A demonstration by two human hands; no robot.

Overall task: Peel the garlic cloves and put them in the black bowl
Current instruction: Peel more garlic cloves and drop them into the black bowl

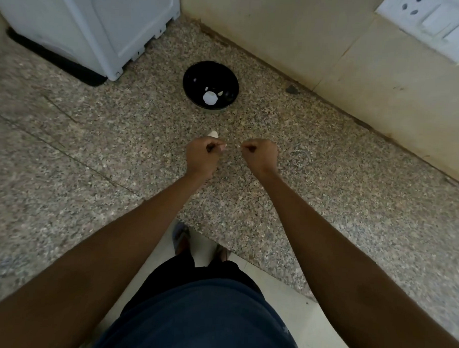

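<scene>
**A:** What takes up the most room?

**B:** The speckled granite counter [94, 143], running from the left edge to the tiled wall [306, 33]. At its far left stands a white appliance [93, 20] on a dark base, and high on the wall at the right is a white switch and socket plate [426, 24].

**A:** And the person?

**B:** Standing at the counter's near edge, dark blue shirt [200, 318] at the bottom, both bare forearms reaching forward over the granite.

**A:** Where is the black bowl?

**B:** The black bowl [198, 76] sits on the counter beyond the hands, near the wall and just right of the appliance's corner. Inside it lie a few white pieces [209, 97], one rounder and larger than the rest; whether they are peeled cloves I cannot tell.

**A:** The hands?

**B:** The left hand [201, 153] and the right hand [260, 154] are side by side with a small gap between them, both with fingers curled in tight. The left one grips a garlic clove [213, 134], whose pale tip pokes out past the knuckles. The right one pinches something tiny and pale at its fingertips, too small to name.
</scene>
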